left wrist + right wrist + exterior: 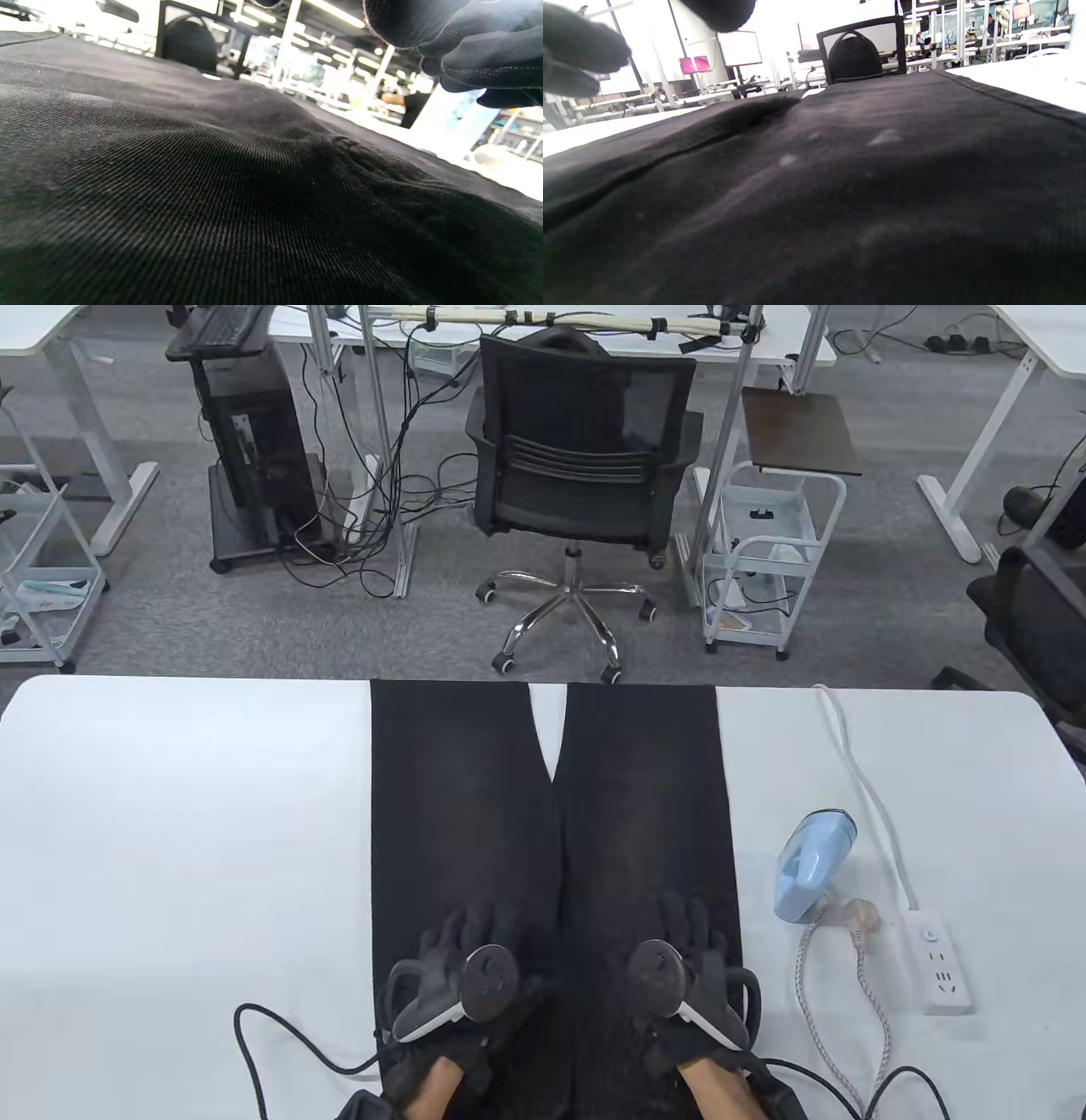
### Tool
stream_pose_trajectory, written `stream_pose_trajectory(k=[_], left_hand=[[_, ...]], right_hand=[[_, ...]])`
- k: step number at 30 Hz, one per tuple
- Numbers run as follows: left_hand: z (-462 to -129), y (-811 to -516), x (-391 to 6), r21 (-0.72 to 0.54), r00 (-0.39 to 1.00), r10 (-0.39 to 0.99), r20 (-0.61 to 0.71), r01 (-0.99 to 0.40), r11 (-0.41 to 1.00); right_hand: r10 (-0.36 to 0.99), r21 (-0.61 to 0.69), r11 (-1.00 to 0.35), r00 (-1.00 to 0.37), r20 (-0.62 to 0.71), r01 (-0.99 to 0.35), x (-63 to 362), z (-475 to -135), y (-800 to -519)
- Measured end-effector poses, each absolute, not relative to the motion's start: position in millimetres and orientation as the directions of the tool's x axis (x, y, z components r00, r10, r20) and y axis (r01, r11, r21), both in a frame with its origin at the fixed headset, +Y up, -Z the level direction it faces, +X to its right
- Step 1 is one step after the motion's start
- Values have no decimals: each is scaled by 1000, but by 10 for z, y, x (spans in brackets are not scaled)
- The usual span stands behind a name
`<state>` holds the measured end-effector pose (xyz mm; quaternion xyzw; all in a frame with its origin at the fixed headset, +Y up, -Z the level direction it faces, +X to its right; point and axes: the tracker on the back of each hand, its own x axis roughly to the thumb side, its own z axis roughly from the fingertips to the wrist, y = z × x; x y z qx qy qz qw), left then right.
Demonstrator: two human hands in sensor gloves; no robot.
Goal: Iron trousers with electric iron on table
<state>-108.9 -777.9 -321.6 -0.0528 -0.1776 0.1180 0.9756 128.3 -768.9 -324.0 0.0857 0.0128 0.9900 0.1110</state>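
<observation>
Both gloved hands lie palm down on the black trousers [551,848], fingers spread flat and gripping nothing. The left hand [462,963] rests on the left leg of the garment, near the waist end by the table's near edge; the right hand [683,954] rests on the right leg at about the same height, its outer fingers close to the trousers' right seam. In the left wrist view the gloved fingers [475,51] hang in at the top right corner just above the ribbed dark cloth, and whether the tips actually touch the fabric cannot be told from there. In the right wrist view the fingers [581,51] show only at the top left corner, over cloth that carries a few faint pale spots.

The trousers lie lengthwise down the middle of the white table [170,831], waist toward the person, both legs running to the far edge, with a narrow wedge of bare tabletop showing between the legs at the far end.

The pale blue electric iron [810,865] sits on the table to the right of the trousers, apart from the cloth and level with the thigh area. Its braided cord [836,984] loops from the iron toward the near edge. Farther right of the trousers, beyond the iron, lies a white power strip [942,963], whose own white cable [865,789] runs to the far edge.

Beyond the trousers' cuffs, on the floor past the table, stands a black office chair [581,466].
</observation>
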Motion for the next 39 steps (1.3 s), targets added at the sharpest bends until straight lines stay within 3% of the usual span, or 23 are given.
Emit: stream_pose_trajectory(k=[19, 25, 29, 32, 35, 39], left_hand=[[-3200, -7714, -1104, -137, 895, 273, 352, -239, 961], [-3166, -7648, -1136, -114, 884, 298, 362, -275, 955], [-3156, -7628, -1152, -114, 877, 310, 366, -289, 951], [-3156, -7615, -1148, -114, 873, 320, 369, -299, 947], [-3153, -7611, -1138, -113, 870, 323, 373, -303, 946], [-3153, -7631, -1127, -132, 865, 328, 380, -300, 945]], right_hand=[[221, -3, -974, -957, 189, -226, 1257, -3194, -7634], [296, -144, -934, -934, 202, -327, 1364, -3045, -7087], [326, -254, -898, -932, 161, -358, 1756, -3012, -6439], [316, -314, -895, -947, 52, -316, 2219, -3117, -6051], [298, -299, -916, -952, -69, -265, 2654, -3322, -5995], [283, -233, -945, -929, -238, -229, 3178, -3603, -6354]])
